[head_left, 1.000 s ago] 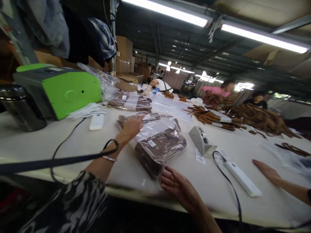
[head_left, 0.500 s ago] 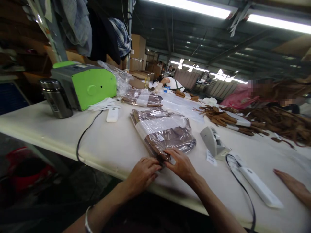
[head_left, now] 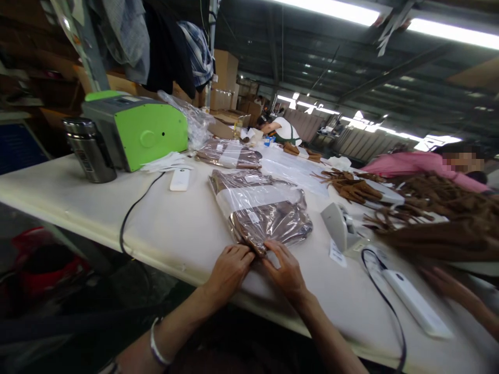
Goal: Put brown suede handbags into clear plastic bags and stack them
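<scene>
Fluorescent tubes (head_left: 335, 9) flare white overhead and glint off the plastic bag (head_left: 273, 221) at my fingers (head_left: 244, 254); the wide lens bends the edges, and a co-worker's hand (head_left: 442, 278) blurs at right.

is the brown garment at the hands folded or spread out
Folded: the brown garment lies as a compact bundle inside a clear plastic bag, with the left hand and right hand touching its near end.

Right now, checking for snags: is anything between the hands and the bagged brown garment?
Nothing visible. The left hand and right hand both touch the near end of the bagged brown garment directly; the tape dispenser sits apart, to its right.
</scene>
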Demonstrator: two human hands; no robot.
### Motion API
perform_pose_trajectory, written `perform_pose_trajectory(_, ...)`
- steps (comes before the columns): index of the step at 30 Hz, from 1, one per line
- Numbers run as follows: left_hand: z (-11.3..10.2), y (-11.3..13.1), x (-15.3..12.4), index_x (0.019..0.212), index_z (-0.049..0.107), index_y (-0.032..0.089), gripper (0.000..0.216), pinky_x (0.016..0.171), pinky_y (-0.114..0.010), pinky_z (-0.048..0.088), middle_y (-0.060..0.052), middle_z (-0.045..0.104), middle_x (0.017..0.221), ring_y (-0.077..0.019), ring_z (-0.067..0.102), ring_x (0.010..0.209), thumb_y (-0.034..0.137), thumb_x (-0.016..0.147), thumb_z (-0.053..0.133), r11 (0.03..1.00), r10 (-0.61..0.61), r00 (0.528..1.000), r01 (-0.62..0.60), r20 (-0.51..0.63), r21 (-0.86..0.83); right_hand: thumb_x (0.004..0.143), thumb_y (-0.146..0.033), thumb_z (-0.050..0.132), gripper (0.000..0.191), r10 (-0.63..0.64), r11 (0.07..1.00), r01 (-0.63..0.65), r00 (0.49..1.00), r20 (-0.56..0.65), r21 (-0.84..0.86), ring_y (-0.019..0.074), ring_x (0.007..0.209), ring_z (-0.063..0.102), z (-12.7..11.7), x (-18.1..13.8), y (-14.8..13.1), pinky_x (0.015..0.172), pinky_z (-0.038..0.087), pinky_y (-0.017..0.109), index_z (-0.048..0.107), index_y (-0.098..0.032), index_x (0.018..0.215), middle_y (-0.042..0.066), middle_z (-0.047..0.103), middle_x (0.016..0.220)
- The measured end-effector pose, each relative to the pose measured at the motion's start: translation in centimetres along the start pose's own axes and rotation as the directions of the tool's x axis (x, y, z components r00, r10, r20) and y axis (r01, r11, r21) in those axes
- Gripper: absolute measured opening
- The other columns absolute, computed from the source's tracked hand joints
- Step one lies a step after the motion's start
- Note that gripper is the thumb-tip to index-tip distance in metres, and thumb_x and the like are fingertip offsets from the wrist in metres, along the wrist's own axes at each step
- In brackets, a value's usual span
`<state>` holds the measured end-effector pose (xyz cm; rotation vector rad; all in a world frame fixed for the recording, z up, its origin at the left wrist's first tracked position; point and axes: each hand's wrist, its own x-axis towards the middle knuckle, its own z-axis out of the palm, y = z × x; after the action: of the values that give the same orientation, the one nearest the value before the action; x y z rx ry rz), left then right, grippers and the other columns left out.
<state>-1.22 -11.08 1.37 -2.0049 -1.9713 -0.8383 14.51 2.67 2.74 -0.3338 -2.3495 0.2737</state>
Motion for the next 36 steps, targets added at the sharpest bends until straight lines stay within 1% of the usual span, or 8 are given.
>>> perform_pose_trajectory(5,-0.1,-0.6,1.1,0.111,0.063,0.022,0.019,0.093,-0.040,0.044,-0.004,0.067,0.104,-0.0240,0.060,0.104,0.022,0.092,0.062,0.996,0.038,0.995,-0.046,0.095,0.075,0.089,-0.011,0.049,0.030,-0.046,0.998,0.045,0.999,-0.022,-0.049,0.0210,0.097,0.071,0.9,0.4,0.1,0.090,0.059,0.037,0.069,-0.018,0.110,0.009,0.075,0.104)
perform_pose_trajectory(10,-0.5,-1.2,1.0,0.108,0.064,0.022,0.025,0.093,-0.042,0.047,-0.005,0.066,0.108,-0.0258,0.058,0.108,0.021,0.084,0.072,0.999,-0.023,0.990,0.019,0.140,0.027,0.091,-0.017,0.048,0.030,0.120,0.991,-0.121,0.993,0.017,0.049,0.0214,0.096,0.071,1.5,0.5,0.0,0.091,0.057,0.037,0.070,-0.019,0.112,0.009,0.076,0.105)
perform_pose_trajectory(14,-0.7,-1.8,1.2,0.112,0.063,0.022,0.026,0.093,-0.035,0.049,-0.006,0.063,0.115,-0.0218,0.058,0.109,0.011,0.089,0.060,0.999,-0.012,0.994,0.016,0.108,-0.035,0.089,-0.029,0.057,0.028,0.253,0.948,-0.262,0.965,0.069,0.182,0.0225,0.098,0.072,0.8,0.4,0.1,0.093,0.057,0.038,0.069,-0.022,0.113,0.007,0.075,0.108)
perform_pose_trajectory(19,-1.4,-2.1,1.9,0.103,0.064,0.018,0.014,0.087,-0.039,0.050,-0.008,0.065,0.103,-0.0242,0.062,0.099,0.014,0.092,0.056,0.990,0.030,0.990,-0.048,0.134,0.134,0.085,-0.021,0.055,0.035,0.182,0.979,-0.188,0.979,0.089,0.073,0.0232,0.106,0.068,1.1,0.9,-0.2,0.098,0.053,0.038,0.067,-0.018,0.118,0.010,0.073,0.114)
perform_pose_trajectory(24,-2.0,-1.3,1.2,0.129,0.054,0.020,0.037,0.098,-0.039,0.046,-0.010,0.063,0.124,-0.0232,0.058,0.116,0.014,0.093,0.053,0.989,0.067,0.995,-0.056,-0.080,0.134,0.081,-0.021,0.053,0.029,0.282,0.957,-0.282,0.959,0.009,0.069,0.0229,0.091,0.070,0.0,4.0,-0.7,0.089,0.053,0.035,0.072,-0.019,0.104,0.008,0.076,0.100)
perform_pose_trajectory(27,-1.8,-0.6,1.6,0.136,0.052,0.023,0.042,0.108,-0.040,0.040,-0.010,0.059,0.133,-0.0230,0.049,0.130,0.013,0.096,0.046,0.978,0.142,0.966,-0.104,-0.216,0.178,0.079,-0.029,0.057,0.025,0.360,0.922,-0.363,0.932,0.046,0.133,0.0207,0.076,0.068,-2.2,6.7,-1.0,0.076,0.053,0.031,0.074,-0.019,0.095,0.005,0.076,0.087)
perform_pose_trajectory(32,-1.0,-0.6,4.4,0.117,0.063,0.026,0.029,0.110,-0.039,0.036,-0.005,0.065,0.116,-0.0194,0.054,0.118,0.013,0.097,0.047,0.972,0.175,0.932,-0.114,-0.317,0.203,0.076,-0.032,0.060,0.022,0.371,0.906,-0.392,0.917,0.145,0.161,0.0186,0.067,0.064,-4.3,9.3,-1.2,0.065,0.048,0.028,0.075,-0.019,0.087,0.001,0.073,0.073)
perform_pose_trajectory(36,-0.6,-1.1,5.7,0.105,0.064,0.023,0.017,0.105,-0.037,0.038,-0.003,0.066,0.103,-0.0182,0.056,0.104,0.018,0.098,0.050,0.981,0.147,0.926,-0.094,-0.346,0.167,0.080,-0.023,0.056,0.025,0.321,0.939,-0.329,0.943,0.092,0.097,0.0224,0.082,0.070,-3.6,8.3,-1.1,0.078,0.053,0.033,0.074,-0.020,0.098,0.005,0.076,0.090)
